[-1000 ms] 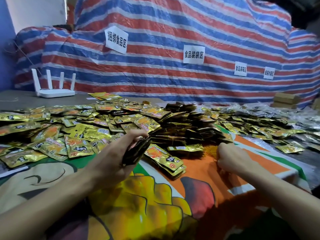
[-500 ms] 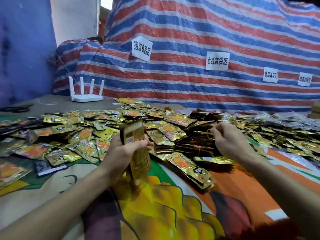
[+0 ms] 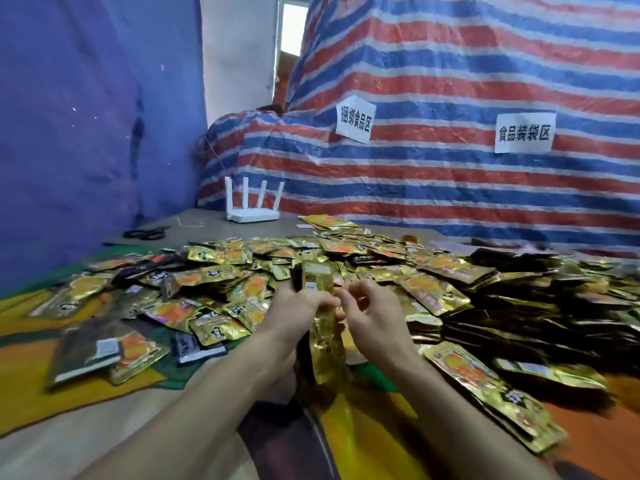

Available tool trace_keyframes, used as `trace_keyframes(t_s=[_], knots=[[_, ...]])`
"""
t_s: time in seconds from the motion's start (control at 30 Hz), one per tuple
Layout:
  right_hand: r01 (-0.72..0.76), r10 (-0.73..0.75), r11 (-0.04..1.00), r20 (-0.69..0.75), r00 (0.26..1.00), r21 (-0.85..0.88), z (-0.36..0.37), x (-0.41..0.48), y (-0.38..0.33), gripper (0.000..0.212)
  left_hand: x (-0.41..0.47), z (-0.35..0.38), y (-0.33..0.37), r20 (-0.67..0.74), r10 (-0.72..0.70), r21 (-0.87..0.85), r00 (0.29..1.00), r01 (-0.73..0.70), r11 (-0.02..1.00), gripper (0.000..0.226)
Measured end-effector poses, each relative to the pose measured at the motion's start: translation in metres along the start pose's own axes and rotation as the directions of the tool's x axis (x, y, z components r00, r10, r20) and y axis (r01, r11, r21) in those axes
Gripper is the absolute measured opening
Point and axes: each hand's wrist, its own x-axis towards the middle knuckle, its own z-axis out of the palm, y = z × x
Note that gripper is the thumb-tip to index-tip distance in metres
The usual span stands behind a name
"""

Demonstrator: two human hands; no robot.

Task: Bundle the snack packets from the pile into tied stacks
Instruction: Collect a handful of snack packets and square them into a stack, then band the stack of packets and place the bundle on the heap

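Note:
A wide pile of gold snack packets point(image 3: 346, 258) covers the table. My left hand point(image 3: 294, 311) grips an upright stack of gold packets point(image 3: 322, 327) around its middle. My right hand point(image 3: 372, 315) is just to the right of the stack, fingers curled and pinched near its edge; whether it holds a tie is too blurred to tell. Dark tied stacks point(image 3: 512, 306) lie piled to the right.
A colourful printed cloth point(image 3: 45, 368) covers the table front. Black scissors point(image 3: 145, 233) and a white router point(image 3: 252, 211) sit at the back left on bare table. A striped tarp point(image 3: 450, 188) with paper labels rises behind. A blue wall stands to the left.
My left hand turned the stack upright and lifted it. My right hand came in from the right pile to the stack's side. The view swung left.

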Motion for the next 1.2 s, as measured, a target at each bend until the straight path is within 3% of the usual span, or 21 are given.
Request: trace_keyframes(t_s=[0.2,0.3,0.37,0.43,0.5,0.63,0.77,0.87,0.97,1.1,1.2], knots=[[0.029,-0.028,0.997,0.016,0.999,-0.076,0.002,0.0,0.016,0.014,0.011,-0.016,-0.002,0.033,-0.167,0.025,0.985,0.167,0.986,0.025],[0.01,-0.008,1.0,0.082,0.997,-0.018,0.0,-0.002,0.02,0.014,0.011,-0.02,-0.002,0.171,-0.195,-0.081,0.966,0.212,0.974,0.022],[-0.091,0.07,0.986,0.154,0.986,0.138,-0.003,-0.002,0.02,0.018,0.012,-0.021,-0.001,0.304,-0.177,-0.224,0.936,0.251,0.942,0.019],[-0.276,0.148,0.872,0.319,0.936,0.405,-0.01,0.0,0.013,0.018,0.014,-0.023,-0.001,0.379,-0.149,-0.371,0.913,0.297,0.88,0.021],[-0.418,0.103,0.654,0.473,0.875,0.631,-0.02,-0.001,0.005,0.019,0.017,-0.025,-0.003,0.433,-0.145,-0.415,0.89,0.34,0.844,0.027],[-0.456,0.042,0.292,0.465,0.884,0.841,-0.034,-0.004,-0.003,0.021,0.014,-0.027,-0.004,0.61,-0.157,-0.293,0.776,0.405,0.866,0.025],[-0.456,0.071,0.166,0.45,0.89,0.875,-0.04,-0.002,-0.007,0.016,0.012,-0.025,-0.001,0.732,-0.08,-0.305,0.676,0.431,0.849,0.027],[-0.408,0.068,0.091,0.403,0.913,0.908,-0.042,-0.002,-0.008,0.015,0.014,-0.026,-0.001,0.707,-0.079,-0.351,0.703,0.446,0.823,0.029],[-0.369,0.068,0.101,0.364,0.929,0.924,-0.036,-0.003,-0.008,0.029,0.016,-0.029,-0.002,0.664,-0.101,-0.316,0.741,0.4,0.86,0.028],[-0.332,0.128,0.186,0.312,0.941,0.925,-0.028,-0.004,-0.006,0.032,0.016,-0.027,-0.007,0.695,-0.167,-0.195,0.699,0.408,0.892,0.031],[-0.318,0.115,0.258,0.298,0.948,0.912,-0.026,-0.007,-0.005,0.042,0.018,-0.027,-0.009,0.652,-0.217,-0.129,0.726,0.388,0.912,0.022]])
